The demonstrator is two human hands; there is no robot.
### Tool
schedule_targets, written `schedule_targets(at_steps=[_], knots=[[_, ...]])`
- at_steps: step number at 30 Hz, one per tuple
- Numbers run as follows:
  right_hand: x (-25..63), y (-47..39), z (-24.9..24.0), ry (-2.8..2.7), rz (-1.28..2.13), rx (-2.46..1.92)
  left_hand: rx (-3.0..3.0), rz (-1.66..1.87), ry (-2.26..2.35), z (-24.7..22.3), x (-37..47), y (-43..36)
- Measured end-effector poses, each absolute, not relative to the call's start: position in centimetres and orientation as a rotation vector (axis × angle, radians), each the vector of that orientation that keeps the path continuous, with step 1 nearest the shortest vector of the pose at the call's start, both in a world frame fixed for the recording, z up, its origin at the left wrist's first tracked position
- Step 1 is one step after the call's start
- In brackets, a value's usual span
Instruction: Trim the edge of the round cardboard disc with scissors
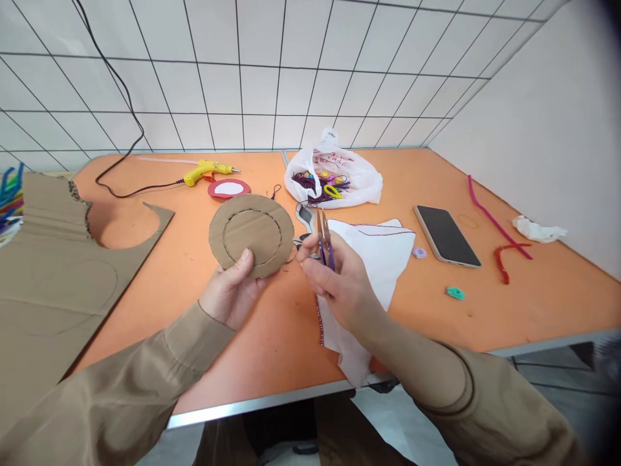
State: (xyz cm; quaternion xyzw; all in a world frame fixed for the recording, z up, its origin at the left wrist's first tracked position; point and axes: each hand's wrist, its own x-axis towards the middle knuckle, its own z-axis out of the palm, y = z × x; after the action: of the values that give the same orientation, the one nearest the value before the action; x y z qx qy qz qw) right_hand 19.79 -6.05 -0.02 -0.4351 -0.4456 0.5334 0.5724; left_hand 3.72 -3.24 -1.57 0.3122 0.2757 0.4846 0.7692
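A round cardboard disc point(252, 230) is raised above the orange table, its face turned up, with a rough, dark inner ring scored or cut into it. My left hand point(235, 288) grips its lower edge, thumb on the face and fingers behind. Just right of the disc, my right hand point(342, 278) is closed around small purple-handled scissors point(325, 243), their metal points upward and slightly parted. The scissors and disc are apart. Behind my right hand lie a grey-and-black object point(305, 217), partly hidden, and a white cloth point(378, 249) with dark red stitched edging.
A yellow glue gun point(206, 171), a red ring with a white centre point(229, 188) and a plastic bag of craft bits point(356, 178) stand behind. Cut cardboard point(53, 272) covers the left. A phone point(447, 236), pipe cleaners point(502, 223) and a crumpled tissue point(538, 230) lie right.
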Motion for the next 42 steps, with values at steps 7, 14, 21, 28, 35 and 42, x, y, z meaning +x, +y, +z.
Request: schedule_targets(at_steps=[7, 14, 21, 28, 35, 42], knots=[[20.2, -5.3, 0.5, -1.15, 1.159, -1.095, 0.748, 0.954, 0.563, -0.9, 2.9, -3.1], [20.4, -5.6, 1.0, -1.285, 1.188, -1.084, 0.761, 0.959, 0.771, -0.2, 1.9, -2.2], [21.4, -5.8, 0.7, -1.114, 1.335, -1.028, 0.751, 1.084, 0.799, 0.0, 2.4, -2.6], [21.4, -5.9, 0.7, -1.3, 1.183, -1.114, 0.763, 1.189, 0.888, -0.3, 1.8, -2.0], [21.3, -6.1, 0.7, -1.472, 1.334, -1.15, 0.842, 1.264, 0.893, -0.1, 2.2, -2.4], [21.3, -5.7, 0.7, -1.313, 1.457, -1.177, 0.986, 1.34, 0.954, -0.3, 2.1, -2.6]])
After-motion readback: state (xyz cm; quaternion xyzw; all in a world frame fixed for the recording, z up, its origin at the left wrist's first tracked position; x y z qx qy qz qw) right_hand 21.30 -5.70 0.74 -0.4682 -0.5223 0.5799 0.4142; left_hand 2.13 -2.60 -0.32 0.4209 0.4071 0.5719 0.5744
